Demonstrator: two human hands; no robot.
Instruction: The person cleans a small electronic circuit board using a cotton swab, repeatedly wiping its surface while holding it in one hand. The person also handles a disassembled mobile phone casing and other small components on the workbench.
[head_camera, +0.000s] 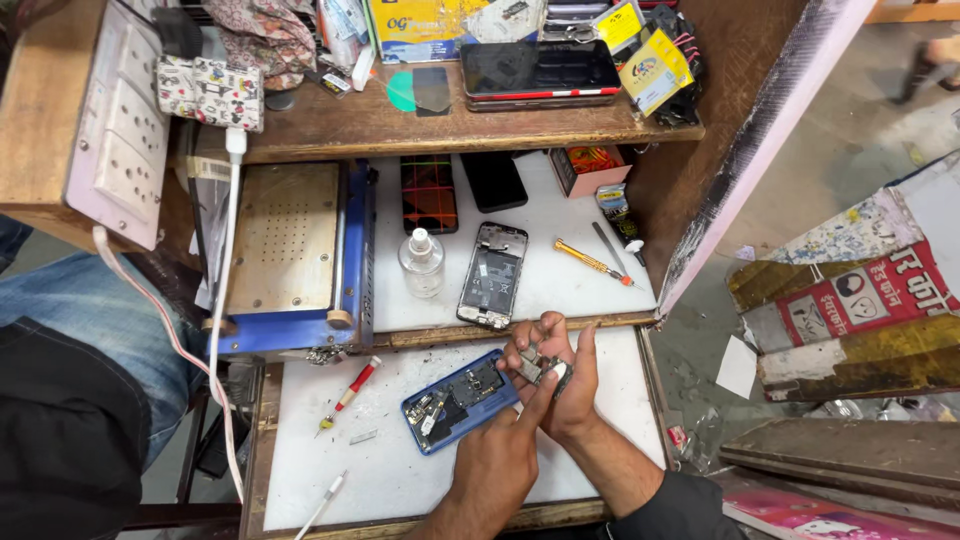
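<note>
Above the white bench (400, 470), beside the opened blue phone (460, 400): small metal circuit part (540, 368) pinched between fingers of left hand (500, 455) and right hand (565, 385). Probably light, stiff, fragile; best gripped by edges.

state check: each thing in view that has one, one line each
blue phone: back off, insides exposed, lying flat
second phone: opened, lying flat
small part: held in both hands
left hand: gripping part
right hand: gripping part
clear bottle: upright, capped
red screwdriver: lying unused
</note>
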